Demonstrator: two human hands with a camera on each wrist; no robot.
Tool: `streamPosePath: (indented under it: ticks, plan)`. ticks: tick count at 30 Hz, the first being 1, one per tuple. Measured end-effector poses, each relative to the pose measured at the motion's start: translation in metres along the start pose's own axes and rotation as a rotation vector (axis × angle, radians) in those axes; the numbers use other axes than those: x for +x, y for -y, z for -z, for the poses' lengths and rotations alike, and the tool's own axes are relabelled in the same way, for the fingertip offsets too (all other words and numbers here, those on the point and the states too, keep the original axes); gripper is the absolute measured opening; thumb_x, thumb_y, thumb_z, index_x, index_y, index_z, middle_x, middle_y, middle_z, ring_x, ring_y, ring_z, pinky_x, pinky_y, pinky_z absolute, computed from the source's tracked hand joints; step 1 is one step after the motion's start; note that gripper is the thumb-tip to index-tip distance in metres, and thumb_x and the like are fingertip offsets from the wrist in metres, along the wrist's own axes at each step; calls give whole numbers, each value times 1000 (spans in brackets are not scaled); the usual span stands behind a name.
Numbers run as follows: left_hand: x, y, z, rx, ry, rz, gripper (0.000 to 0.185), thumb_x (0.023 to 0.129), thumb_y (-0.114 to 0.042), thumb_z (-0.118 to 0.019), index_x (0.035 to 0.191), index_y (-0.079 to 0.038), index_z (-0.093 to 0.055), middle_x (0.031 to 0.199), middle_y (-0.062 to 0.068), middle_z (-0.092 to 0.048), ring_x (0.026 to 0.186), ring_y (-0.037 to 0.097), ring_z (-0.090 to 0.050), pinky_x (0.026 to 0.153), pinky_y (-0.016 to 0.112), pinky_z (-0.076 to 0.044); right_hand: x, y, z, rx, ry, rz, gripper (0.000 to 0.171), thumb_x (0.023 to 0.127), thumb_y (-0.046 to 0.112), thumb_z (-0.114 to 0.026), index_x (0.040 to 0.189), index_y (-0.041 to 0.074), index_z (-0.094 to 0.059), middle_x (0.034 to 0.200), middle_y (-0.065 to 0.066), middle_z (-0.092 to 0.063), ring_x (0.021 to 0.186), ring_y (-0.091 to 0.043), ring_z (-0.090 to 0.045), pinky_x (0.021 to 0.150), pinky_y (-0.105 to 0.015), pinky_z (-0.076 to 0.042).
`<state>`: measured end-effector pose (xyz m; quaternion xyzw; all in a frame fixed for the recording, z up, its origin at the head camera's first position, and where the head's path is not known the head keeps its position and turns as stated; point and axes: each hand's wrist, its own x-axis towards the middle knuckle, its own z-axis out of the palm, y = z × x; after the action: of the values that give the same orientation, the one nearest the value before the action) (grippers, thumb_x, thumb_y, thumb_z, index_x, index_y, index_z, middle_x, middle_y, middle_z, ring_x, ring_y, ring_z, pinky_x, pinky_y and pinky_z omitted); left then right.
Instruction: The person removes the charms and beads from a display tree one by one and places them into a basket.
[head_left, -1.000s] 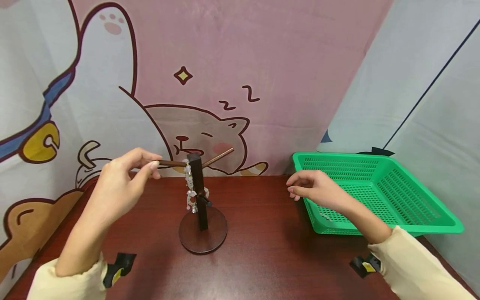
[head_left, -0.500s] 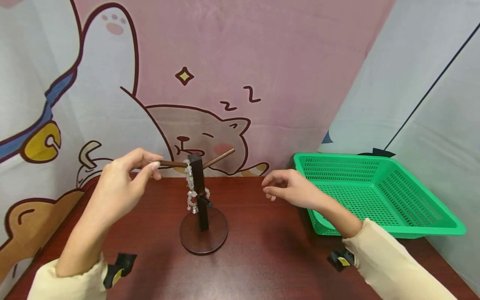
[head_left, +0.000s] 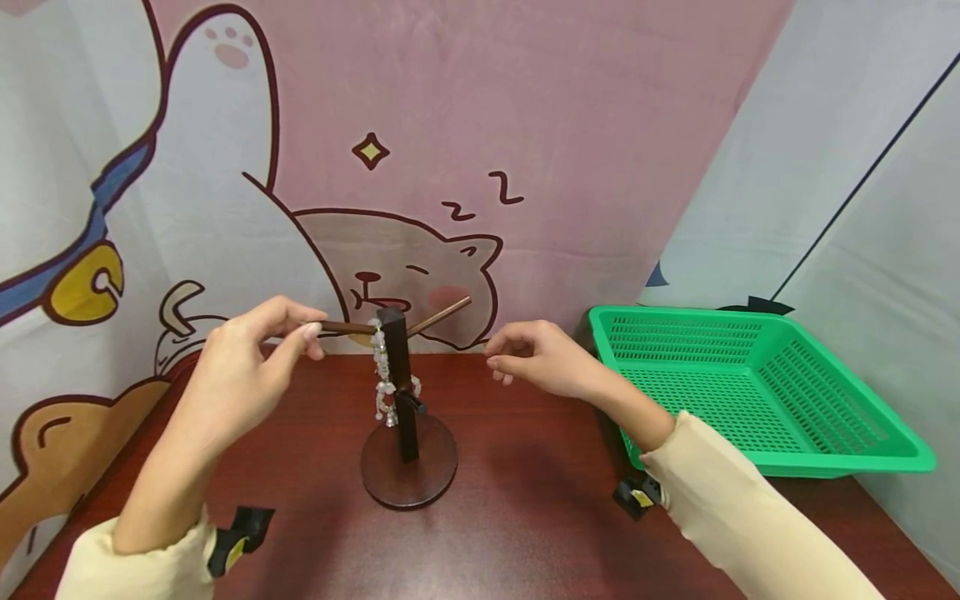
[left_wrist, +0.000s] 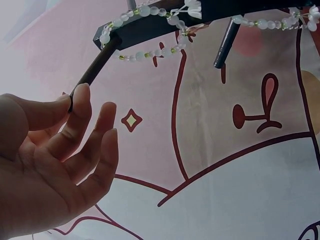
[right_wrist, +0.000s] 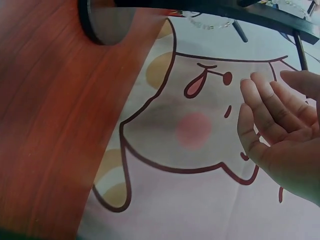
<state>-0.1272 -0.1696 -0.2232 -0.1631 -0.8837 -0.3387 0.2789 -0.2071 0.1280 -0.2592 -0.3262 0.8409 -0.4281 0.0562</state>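
A dark wooden display stand (head_left: 401, 383), with a post, thin pegs and a round base (head_left: 408, 462), stands upright on the table. My left hand (head_left: 247, 358) pinches the tip of its upper left peg (left_wrist: 92, 70) between thumb and finger. A bracelet of pale beads (left_wrist: 145, 11) hangs on that peg close to the post. Another beaded bracelet (left_wrist: 270, 23) hangs lower, by a short peg (left_wrist: 227, 42). My right hand (head_left: 543, 358), fingers loosely bent and holding nothing, hovers right of the stand. It is near the upper right peg (head_left: 442, 317), apart from it in the head view.
A green plastic basket (head_left: 757, 312) with mesh walls stands on the right of the table, partly behind my right forearm. The reddish-brown table (head_left: 495, 517) ends at a cartoon-printed cloth backdrop (head_left: 585, 167), close behind the stand.
My right hand has moved left, from the basket's left edge toward the stand. My left hand keeps its pinch on the peg, and the stand and bracelets look the same.
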Motion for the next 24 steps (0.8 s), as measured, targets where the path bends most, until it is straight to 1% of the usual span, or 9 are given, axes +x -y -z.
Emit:
streamPosePath:
  ticks: [4, 8, 10, 14, 17, 24]
  plan:
    - [0, -1, 1, 5, 6, -5, 11, 90, -7, -57, 96, -7, -66, 68, -3, -63, 60, 8, -52, 53, 20, -36, 9, 6, -1, 13, -21, 11, 8, 85, 2, -60, 91, 1, -64, 72, -7, -64, 63, -18, -61, 60, -30, -48]
    - [0, -1, 1, 7, 7, -9, 11, 90, -6, -57, 96, -7, -66, 68, -2, -63, 59, 8, -51, 53, 20, -36, 18, 13, 1, 14, -40, 13, 8, 85, 3, -59, 91, 0, -63, 73, -11, -65, 64, -20, -61, 58, -28, -45]
    - [0, -1, 1, 6, 7, -9, 11, 90, -6, -57, 96, -7, -66, 68, -2, -63, 59, 8, -51, 53, 20, -36, 22, 16, 2, 30, -49, 4, 8, 86, 2, -58, 92, -2, -62, 74, -13, -64, 65, -22, -61, 59, -28, -46]
    - [0, -1, 1, 0, 11, 6, 11, 90, -7, -57, 97, -7, -66, 68, -2, -63, 59, 8, -52, 53, 20, -36, 27, 20, 6, 43, -75, -14, 10, 87, 1, -57, 95, -3, -62, 73, -10, -64, 65, -20, -61, 61, -28, -47]
    - [0, 0, 1, -10, 16, 20, 12, 90, -7, -57, 97, -6, -66, 69, -2, -63, 59, 7, -52, 53, 21, -35, 31, 23, 8, 49, -89, -8, 11, 88, 2, -57, 97, -3, -61, 73, -8, -63, 64, -19, -61, 62, -28, -48]
    - [0, 0, 0, -7, 16, 23, 12, 89, -6, -58, 98, -6, -66, 70, -2, -64, 60, 8, -52, 53, 20, -35, 37, 26, 8, 65, -90, 3, 13, 90, 6, -55, 98, -4, -61, 71, -9, -63, 62, -18, -60, 62, -29, -49]
